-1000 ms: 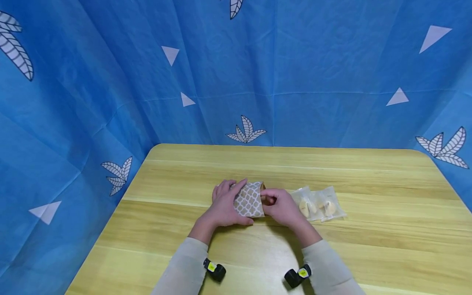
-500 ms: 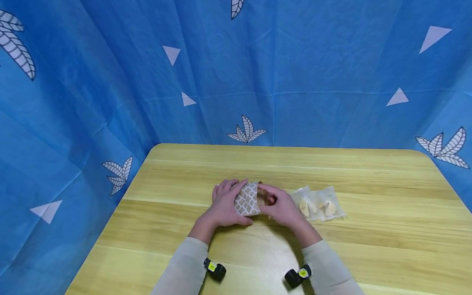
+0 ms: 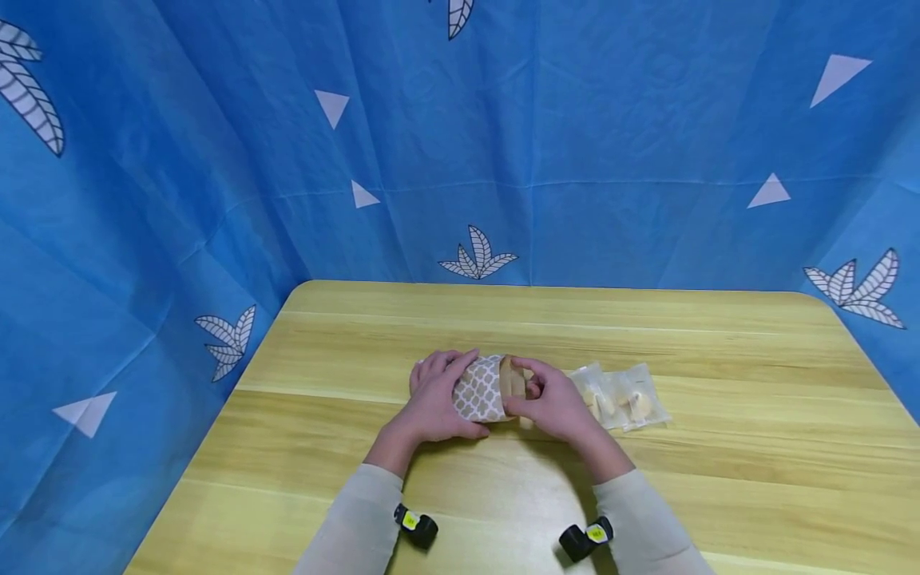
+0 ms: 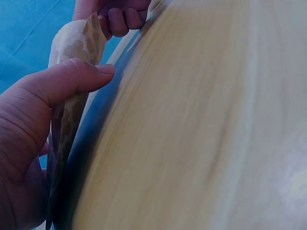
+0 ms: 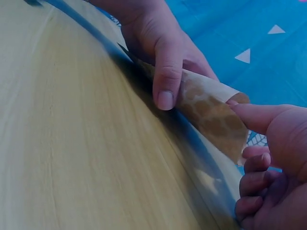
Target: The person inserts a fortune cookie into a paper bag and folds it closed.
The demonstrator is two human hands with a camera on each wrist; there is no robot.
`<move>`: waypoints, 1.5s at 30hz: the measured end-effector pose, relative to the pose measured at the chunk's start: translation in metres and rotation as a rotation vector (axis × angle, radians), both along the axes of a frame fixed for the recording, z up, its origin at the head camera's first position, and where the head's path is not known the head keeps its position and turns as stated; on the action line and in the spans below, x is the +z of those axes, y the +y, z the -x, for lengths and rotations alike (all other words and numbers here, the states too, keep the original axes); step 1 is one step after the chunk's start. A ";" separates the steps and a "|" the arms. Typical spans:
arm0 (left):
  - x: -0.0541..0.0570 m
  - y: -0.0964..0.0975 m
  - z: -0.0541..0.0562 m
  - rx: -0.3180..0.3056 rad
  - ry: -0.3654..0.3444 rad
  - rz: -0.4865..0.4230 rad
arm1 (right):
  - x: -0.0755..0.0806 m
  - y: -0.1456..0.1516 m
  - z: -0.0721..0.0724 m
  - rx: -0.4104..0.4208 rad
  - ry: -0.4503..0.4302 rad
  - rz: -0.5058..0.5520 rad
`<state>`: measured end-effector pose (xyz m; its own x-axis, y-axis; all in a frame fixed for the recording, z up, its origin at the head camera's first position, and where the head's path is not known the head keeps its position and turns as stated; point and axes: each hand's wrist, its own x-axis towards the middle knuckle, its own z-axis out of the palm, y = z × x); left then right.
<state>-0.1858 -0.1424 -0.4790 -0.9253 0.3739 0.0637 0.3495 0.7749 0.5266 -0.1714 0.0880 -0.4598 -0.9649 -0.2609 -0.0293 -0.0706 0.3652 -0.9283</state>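
A small paper bag (image 3: 477, 391) with a tan-and-white lattice print lies on its side, its mouth facing right. My left hand (image 3: 436, 406) grips its closed end, thumb along the near side and fingers over the far side. At the mouth, the thumb and forefinger of my right hand (image 3: 561, 403) hold the rim apart, showing plain brown paper inside. In the right wrist view, the right thumb (image 5: 256, 116) reaches just into the opening of the bag (image 5: 211, 112), while the other fingers curl below. What the bag contains is hidden.
Clear packets (image 3: 638, 399) with pale, cookie-like pieces lie just right of the right hand, partly behind it. The wooden table (image 3: 755, 447) extends on all sides, with a blue patterned curtain (image 3: 611, 144) behind its far edge.
The right hand has moved from inside the bag's mouth to its rim, and the mouth now gapes wider with more brown lining visible. The left hand keeps its hold.
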 end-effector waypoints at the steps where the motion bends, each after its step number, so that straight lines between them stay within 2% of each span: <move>1: 0.000 0.000 0.000 0.001 -0.003 0.002 | 0.001 0.000 0.000 0.000 -0.002 -0.003; 8: 0.002 0.000 -0.002 -0.005 0.000 0.004 | 0.012 0.010 -0.006 0.007 0.028 -0.026; 14: 0.004 -0.001 -0.002 -0.009 -0.012 0.003 | 0.026 0.029 -0.010 0.041 0.112 -0.062; 19: 0.005 -0.001 -0.002 -0.004 -0.021 0.013 | 0.032 0.047 -0.008 0.061 0.186 -0.096; 26: 0.004 0.000 -0.002 -0.005 -0.024 0.023 | 0.039 0.073 -0.004 0.094 0.197 -0.143; 34: 0.006 0.001 -0.002 0.008 -0.039 0.001 | 0.038 0.099 -0.001 0.131 0.176 -0.256; 39: 0.005 0.000 -0.003 0.009 -0.047 0.004 | 0.030 0.115 -0.001 0.156 0.165 -0.347; 45: 0.006 0.000 -0.003 0.002 -0.032 0.002 | 0.022 0.125 -0.004 0.126 0.198 -0.445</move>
